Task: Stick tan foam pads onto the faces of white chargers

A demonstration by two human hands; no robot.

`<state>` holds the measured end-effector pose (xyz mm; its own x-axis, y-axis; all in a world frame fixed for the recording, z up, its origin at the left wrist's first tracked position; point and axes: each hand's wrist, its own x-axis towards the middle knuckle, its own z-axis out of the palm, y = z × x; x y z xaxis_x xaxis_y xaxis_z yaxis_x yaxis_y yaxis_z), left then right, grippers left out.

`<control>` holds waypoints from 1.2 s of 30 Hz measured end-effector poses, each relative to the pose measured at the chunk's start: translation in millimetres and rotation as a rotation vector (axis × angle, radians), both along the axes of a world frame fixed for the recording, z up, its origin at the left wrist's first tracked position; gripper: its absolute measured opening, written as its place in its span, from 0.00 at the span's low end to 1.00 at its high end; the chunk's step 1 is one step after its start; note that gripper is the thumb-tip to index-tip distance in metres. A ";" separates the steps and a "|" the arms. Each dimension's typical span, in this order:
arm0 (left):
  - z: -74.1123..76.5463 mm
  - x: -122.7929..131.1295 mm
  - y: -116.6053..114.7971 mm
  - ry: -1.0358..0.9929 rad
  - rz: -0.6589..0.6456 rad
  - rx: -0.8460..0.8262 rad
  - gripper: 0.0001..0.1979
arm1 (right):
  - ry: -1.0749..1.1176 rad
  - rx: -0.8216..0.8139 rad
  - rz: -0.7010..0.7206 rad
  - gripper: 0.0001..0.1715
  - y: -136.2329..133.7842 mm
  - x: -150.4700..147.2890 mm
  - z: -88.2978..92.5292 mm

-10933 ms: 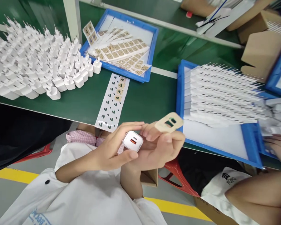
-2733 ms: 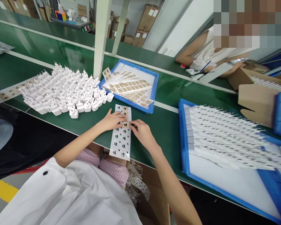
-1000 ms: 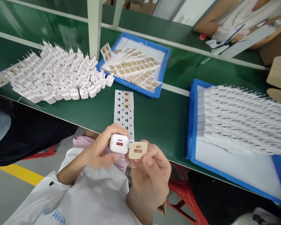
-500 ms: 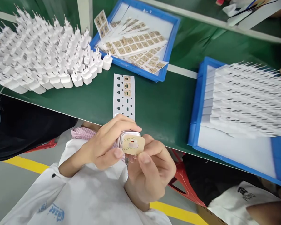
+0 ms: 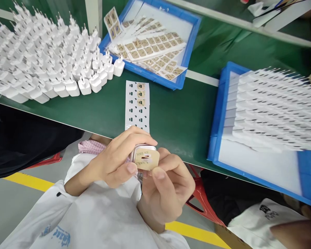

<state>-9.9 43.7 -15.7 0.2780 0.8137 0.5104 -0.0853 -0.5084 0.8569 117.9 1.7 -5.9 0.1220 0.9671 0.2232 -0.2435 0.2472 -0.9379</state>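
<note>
Left grip (image 5: 114, 159) clasps a white charger (image 5: 143, 148); right grip (image 5: 168, 186) pinches its tan label (image 5: 146, 159).

White wall charger (image 5: 144, 148) clamped in left grip (image 5: 116, 155); tan slotted adhesive label (image 5: 146, 159), printed, lies against its face, pinched by right grip (image 5: 168, 186).
</note>
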 end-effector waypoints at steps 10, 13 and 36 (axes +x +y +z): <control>-1.3 0.9 0.6 0.050 0.018 0.025 0.20 | -0.006 -0.060 -0.013 0.12 -3.3 3.3 -5.0; -2.0 1.7 1.0 0.054 0.028 0.031 0.20 | -0.038 -0.074 -0.023 0.12 -3.0 3.5 -4.9; -33.5 24.6 6.0 -0.180 0.143 -0.147 0.16 | -0.690 -0.070 -0.125 0.20 13.1 7.9 -14.5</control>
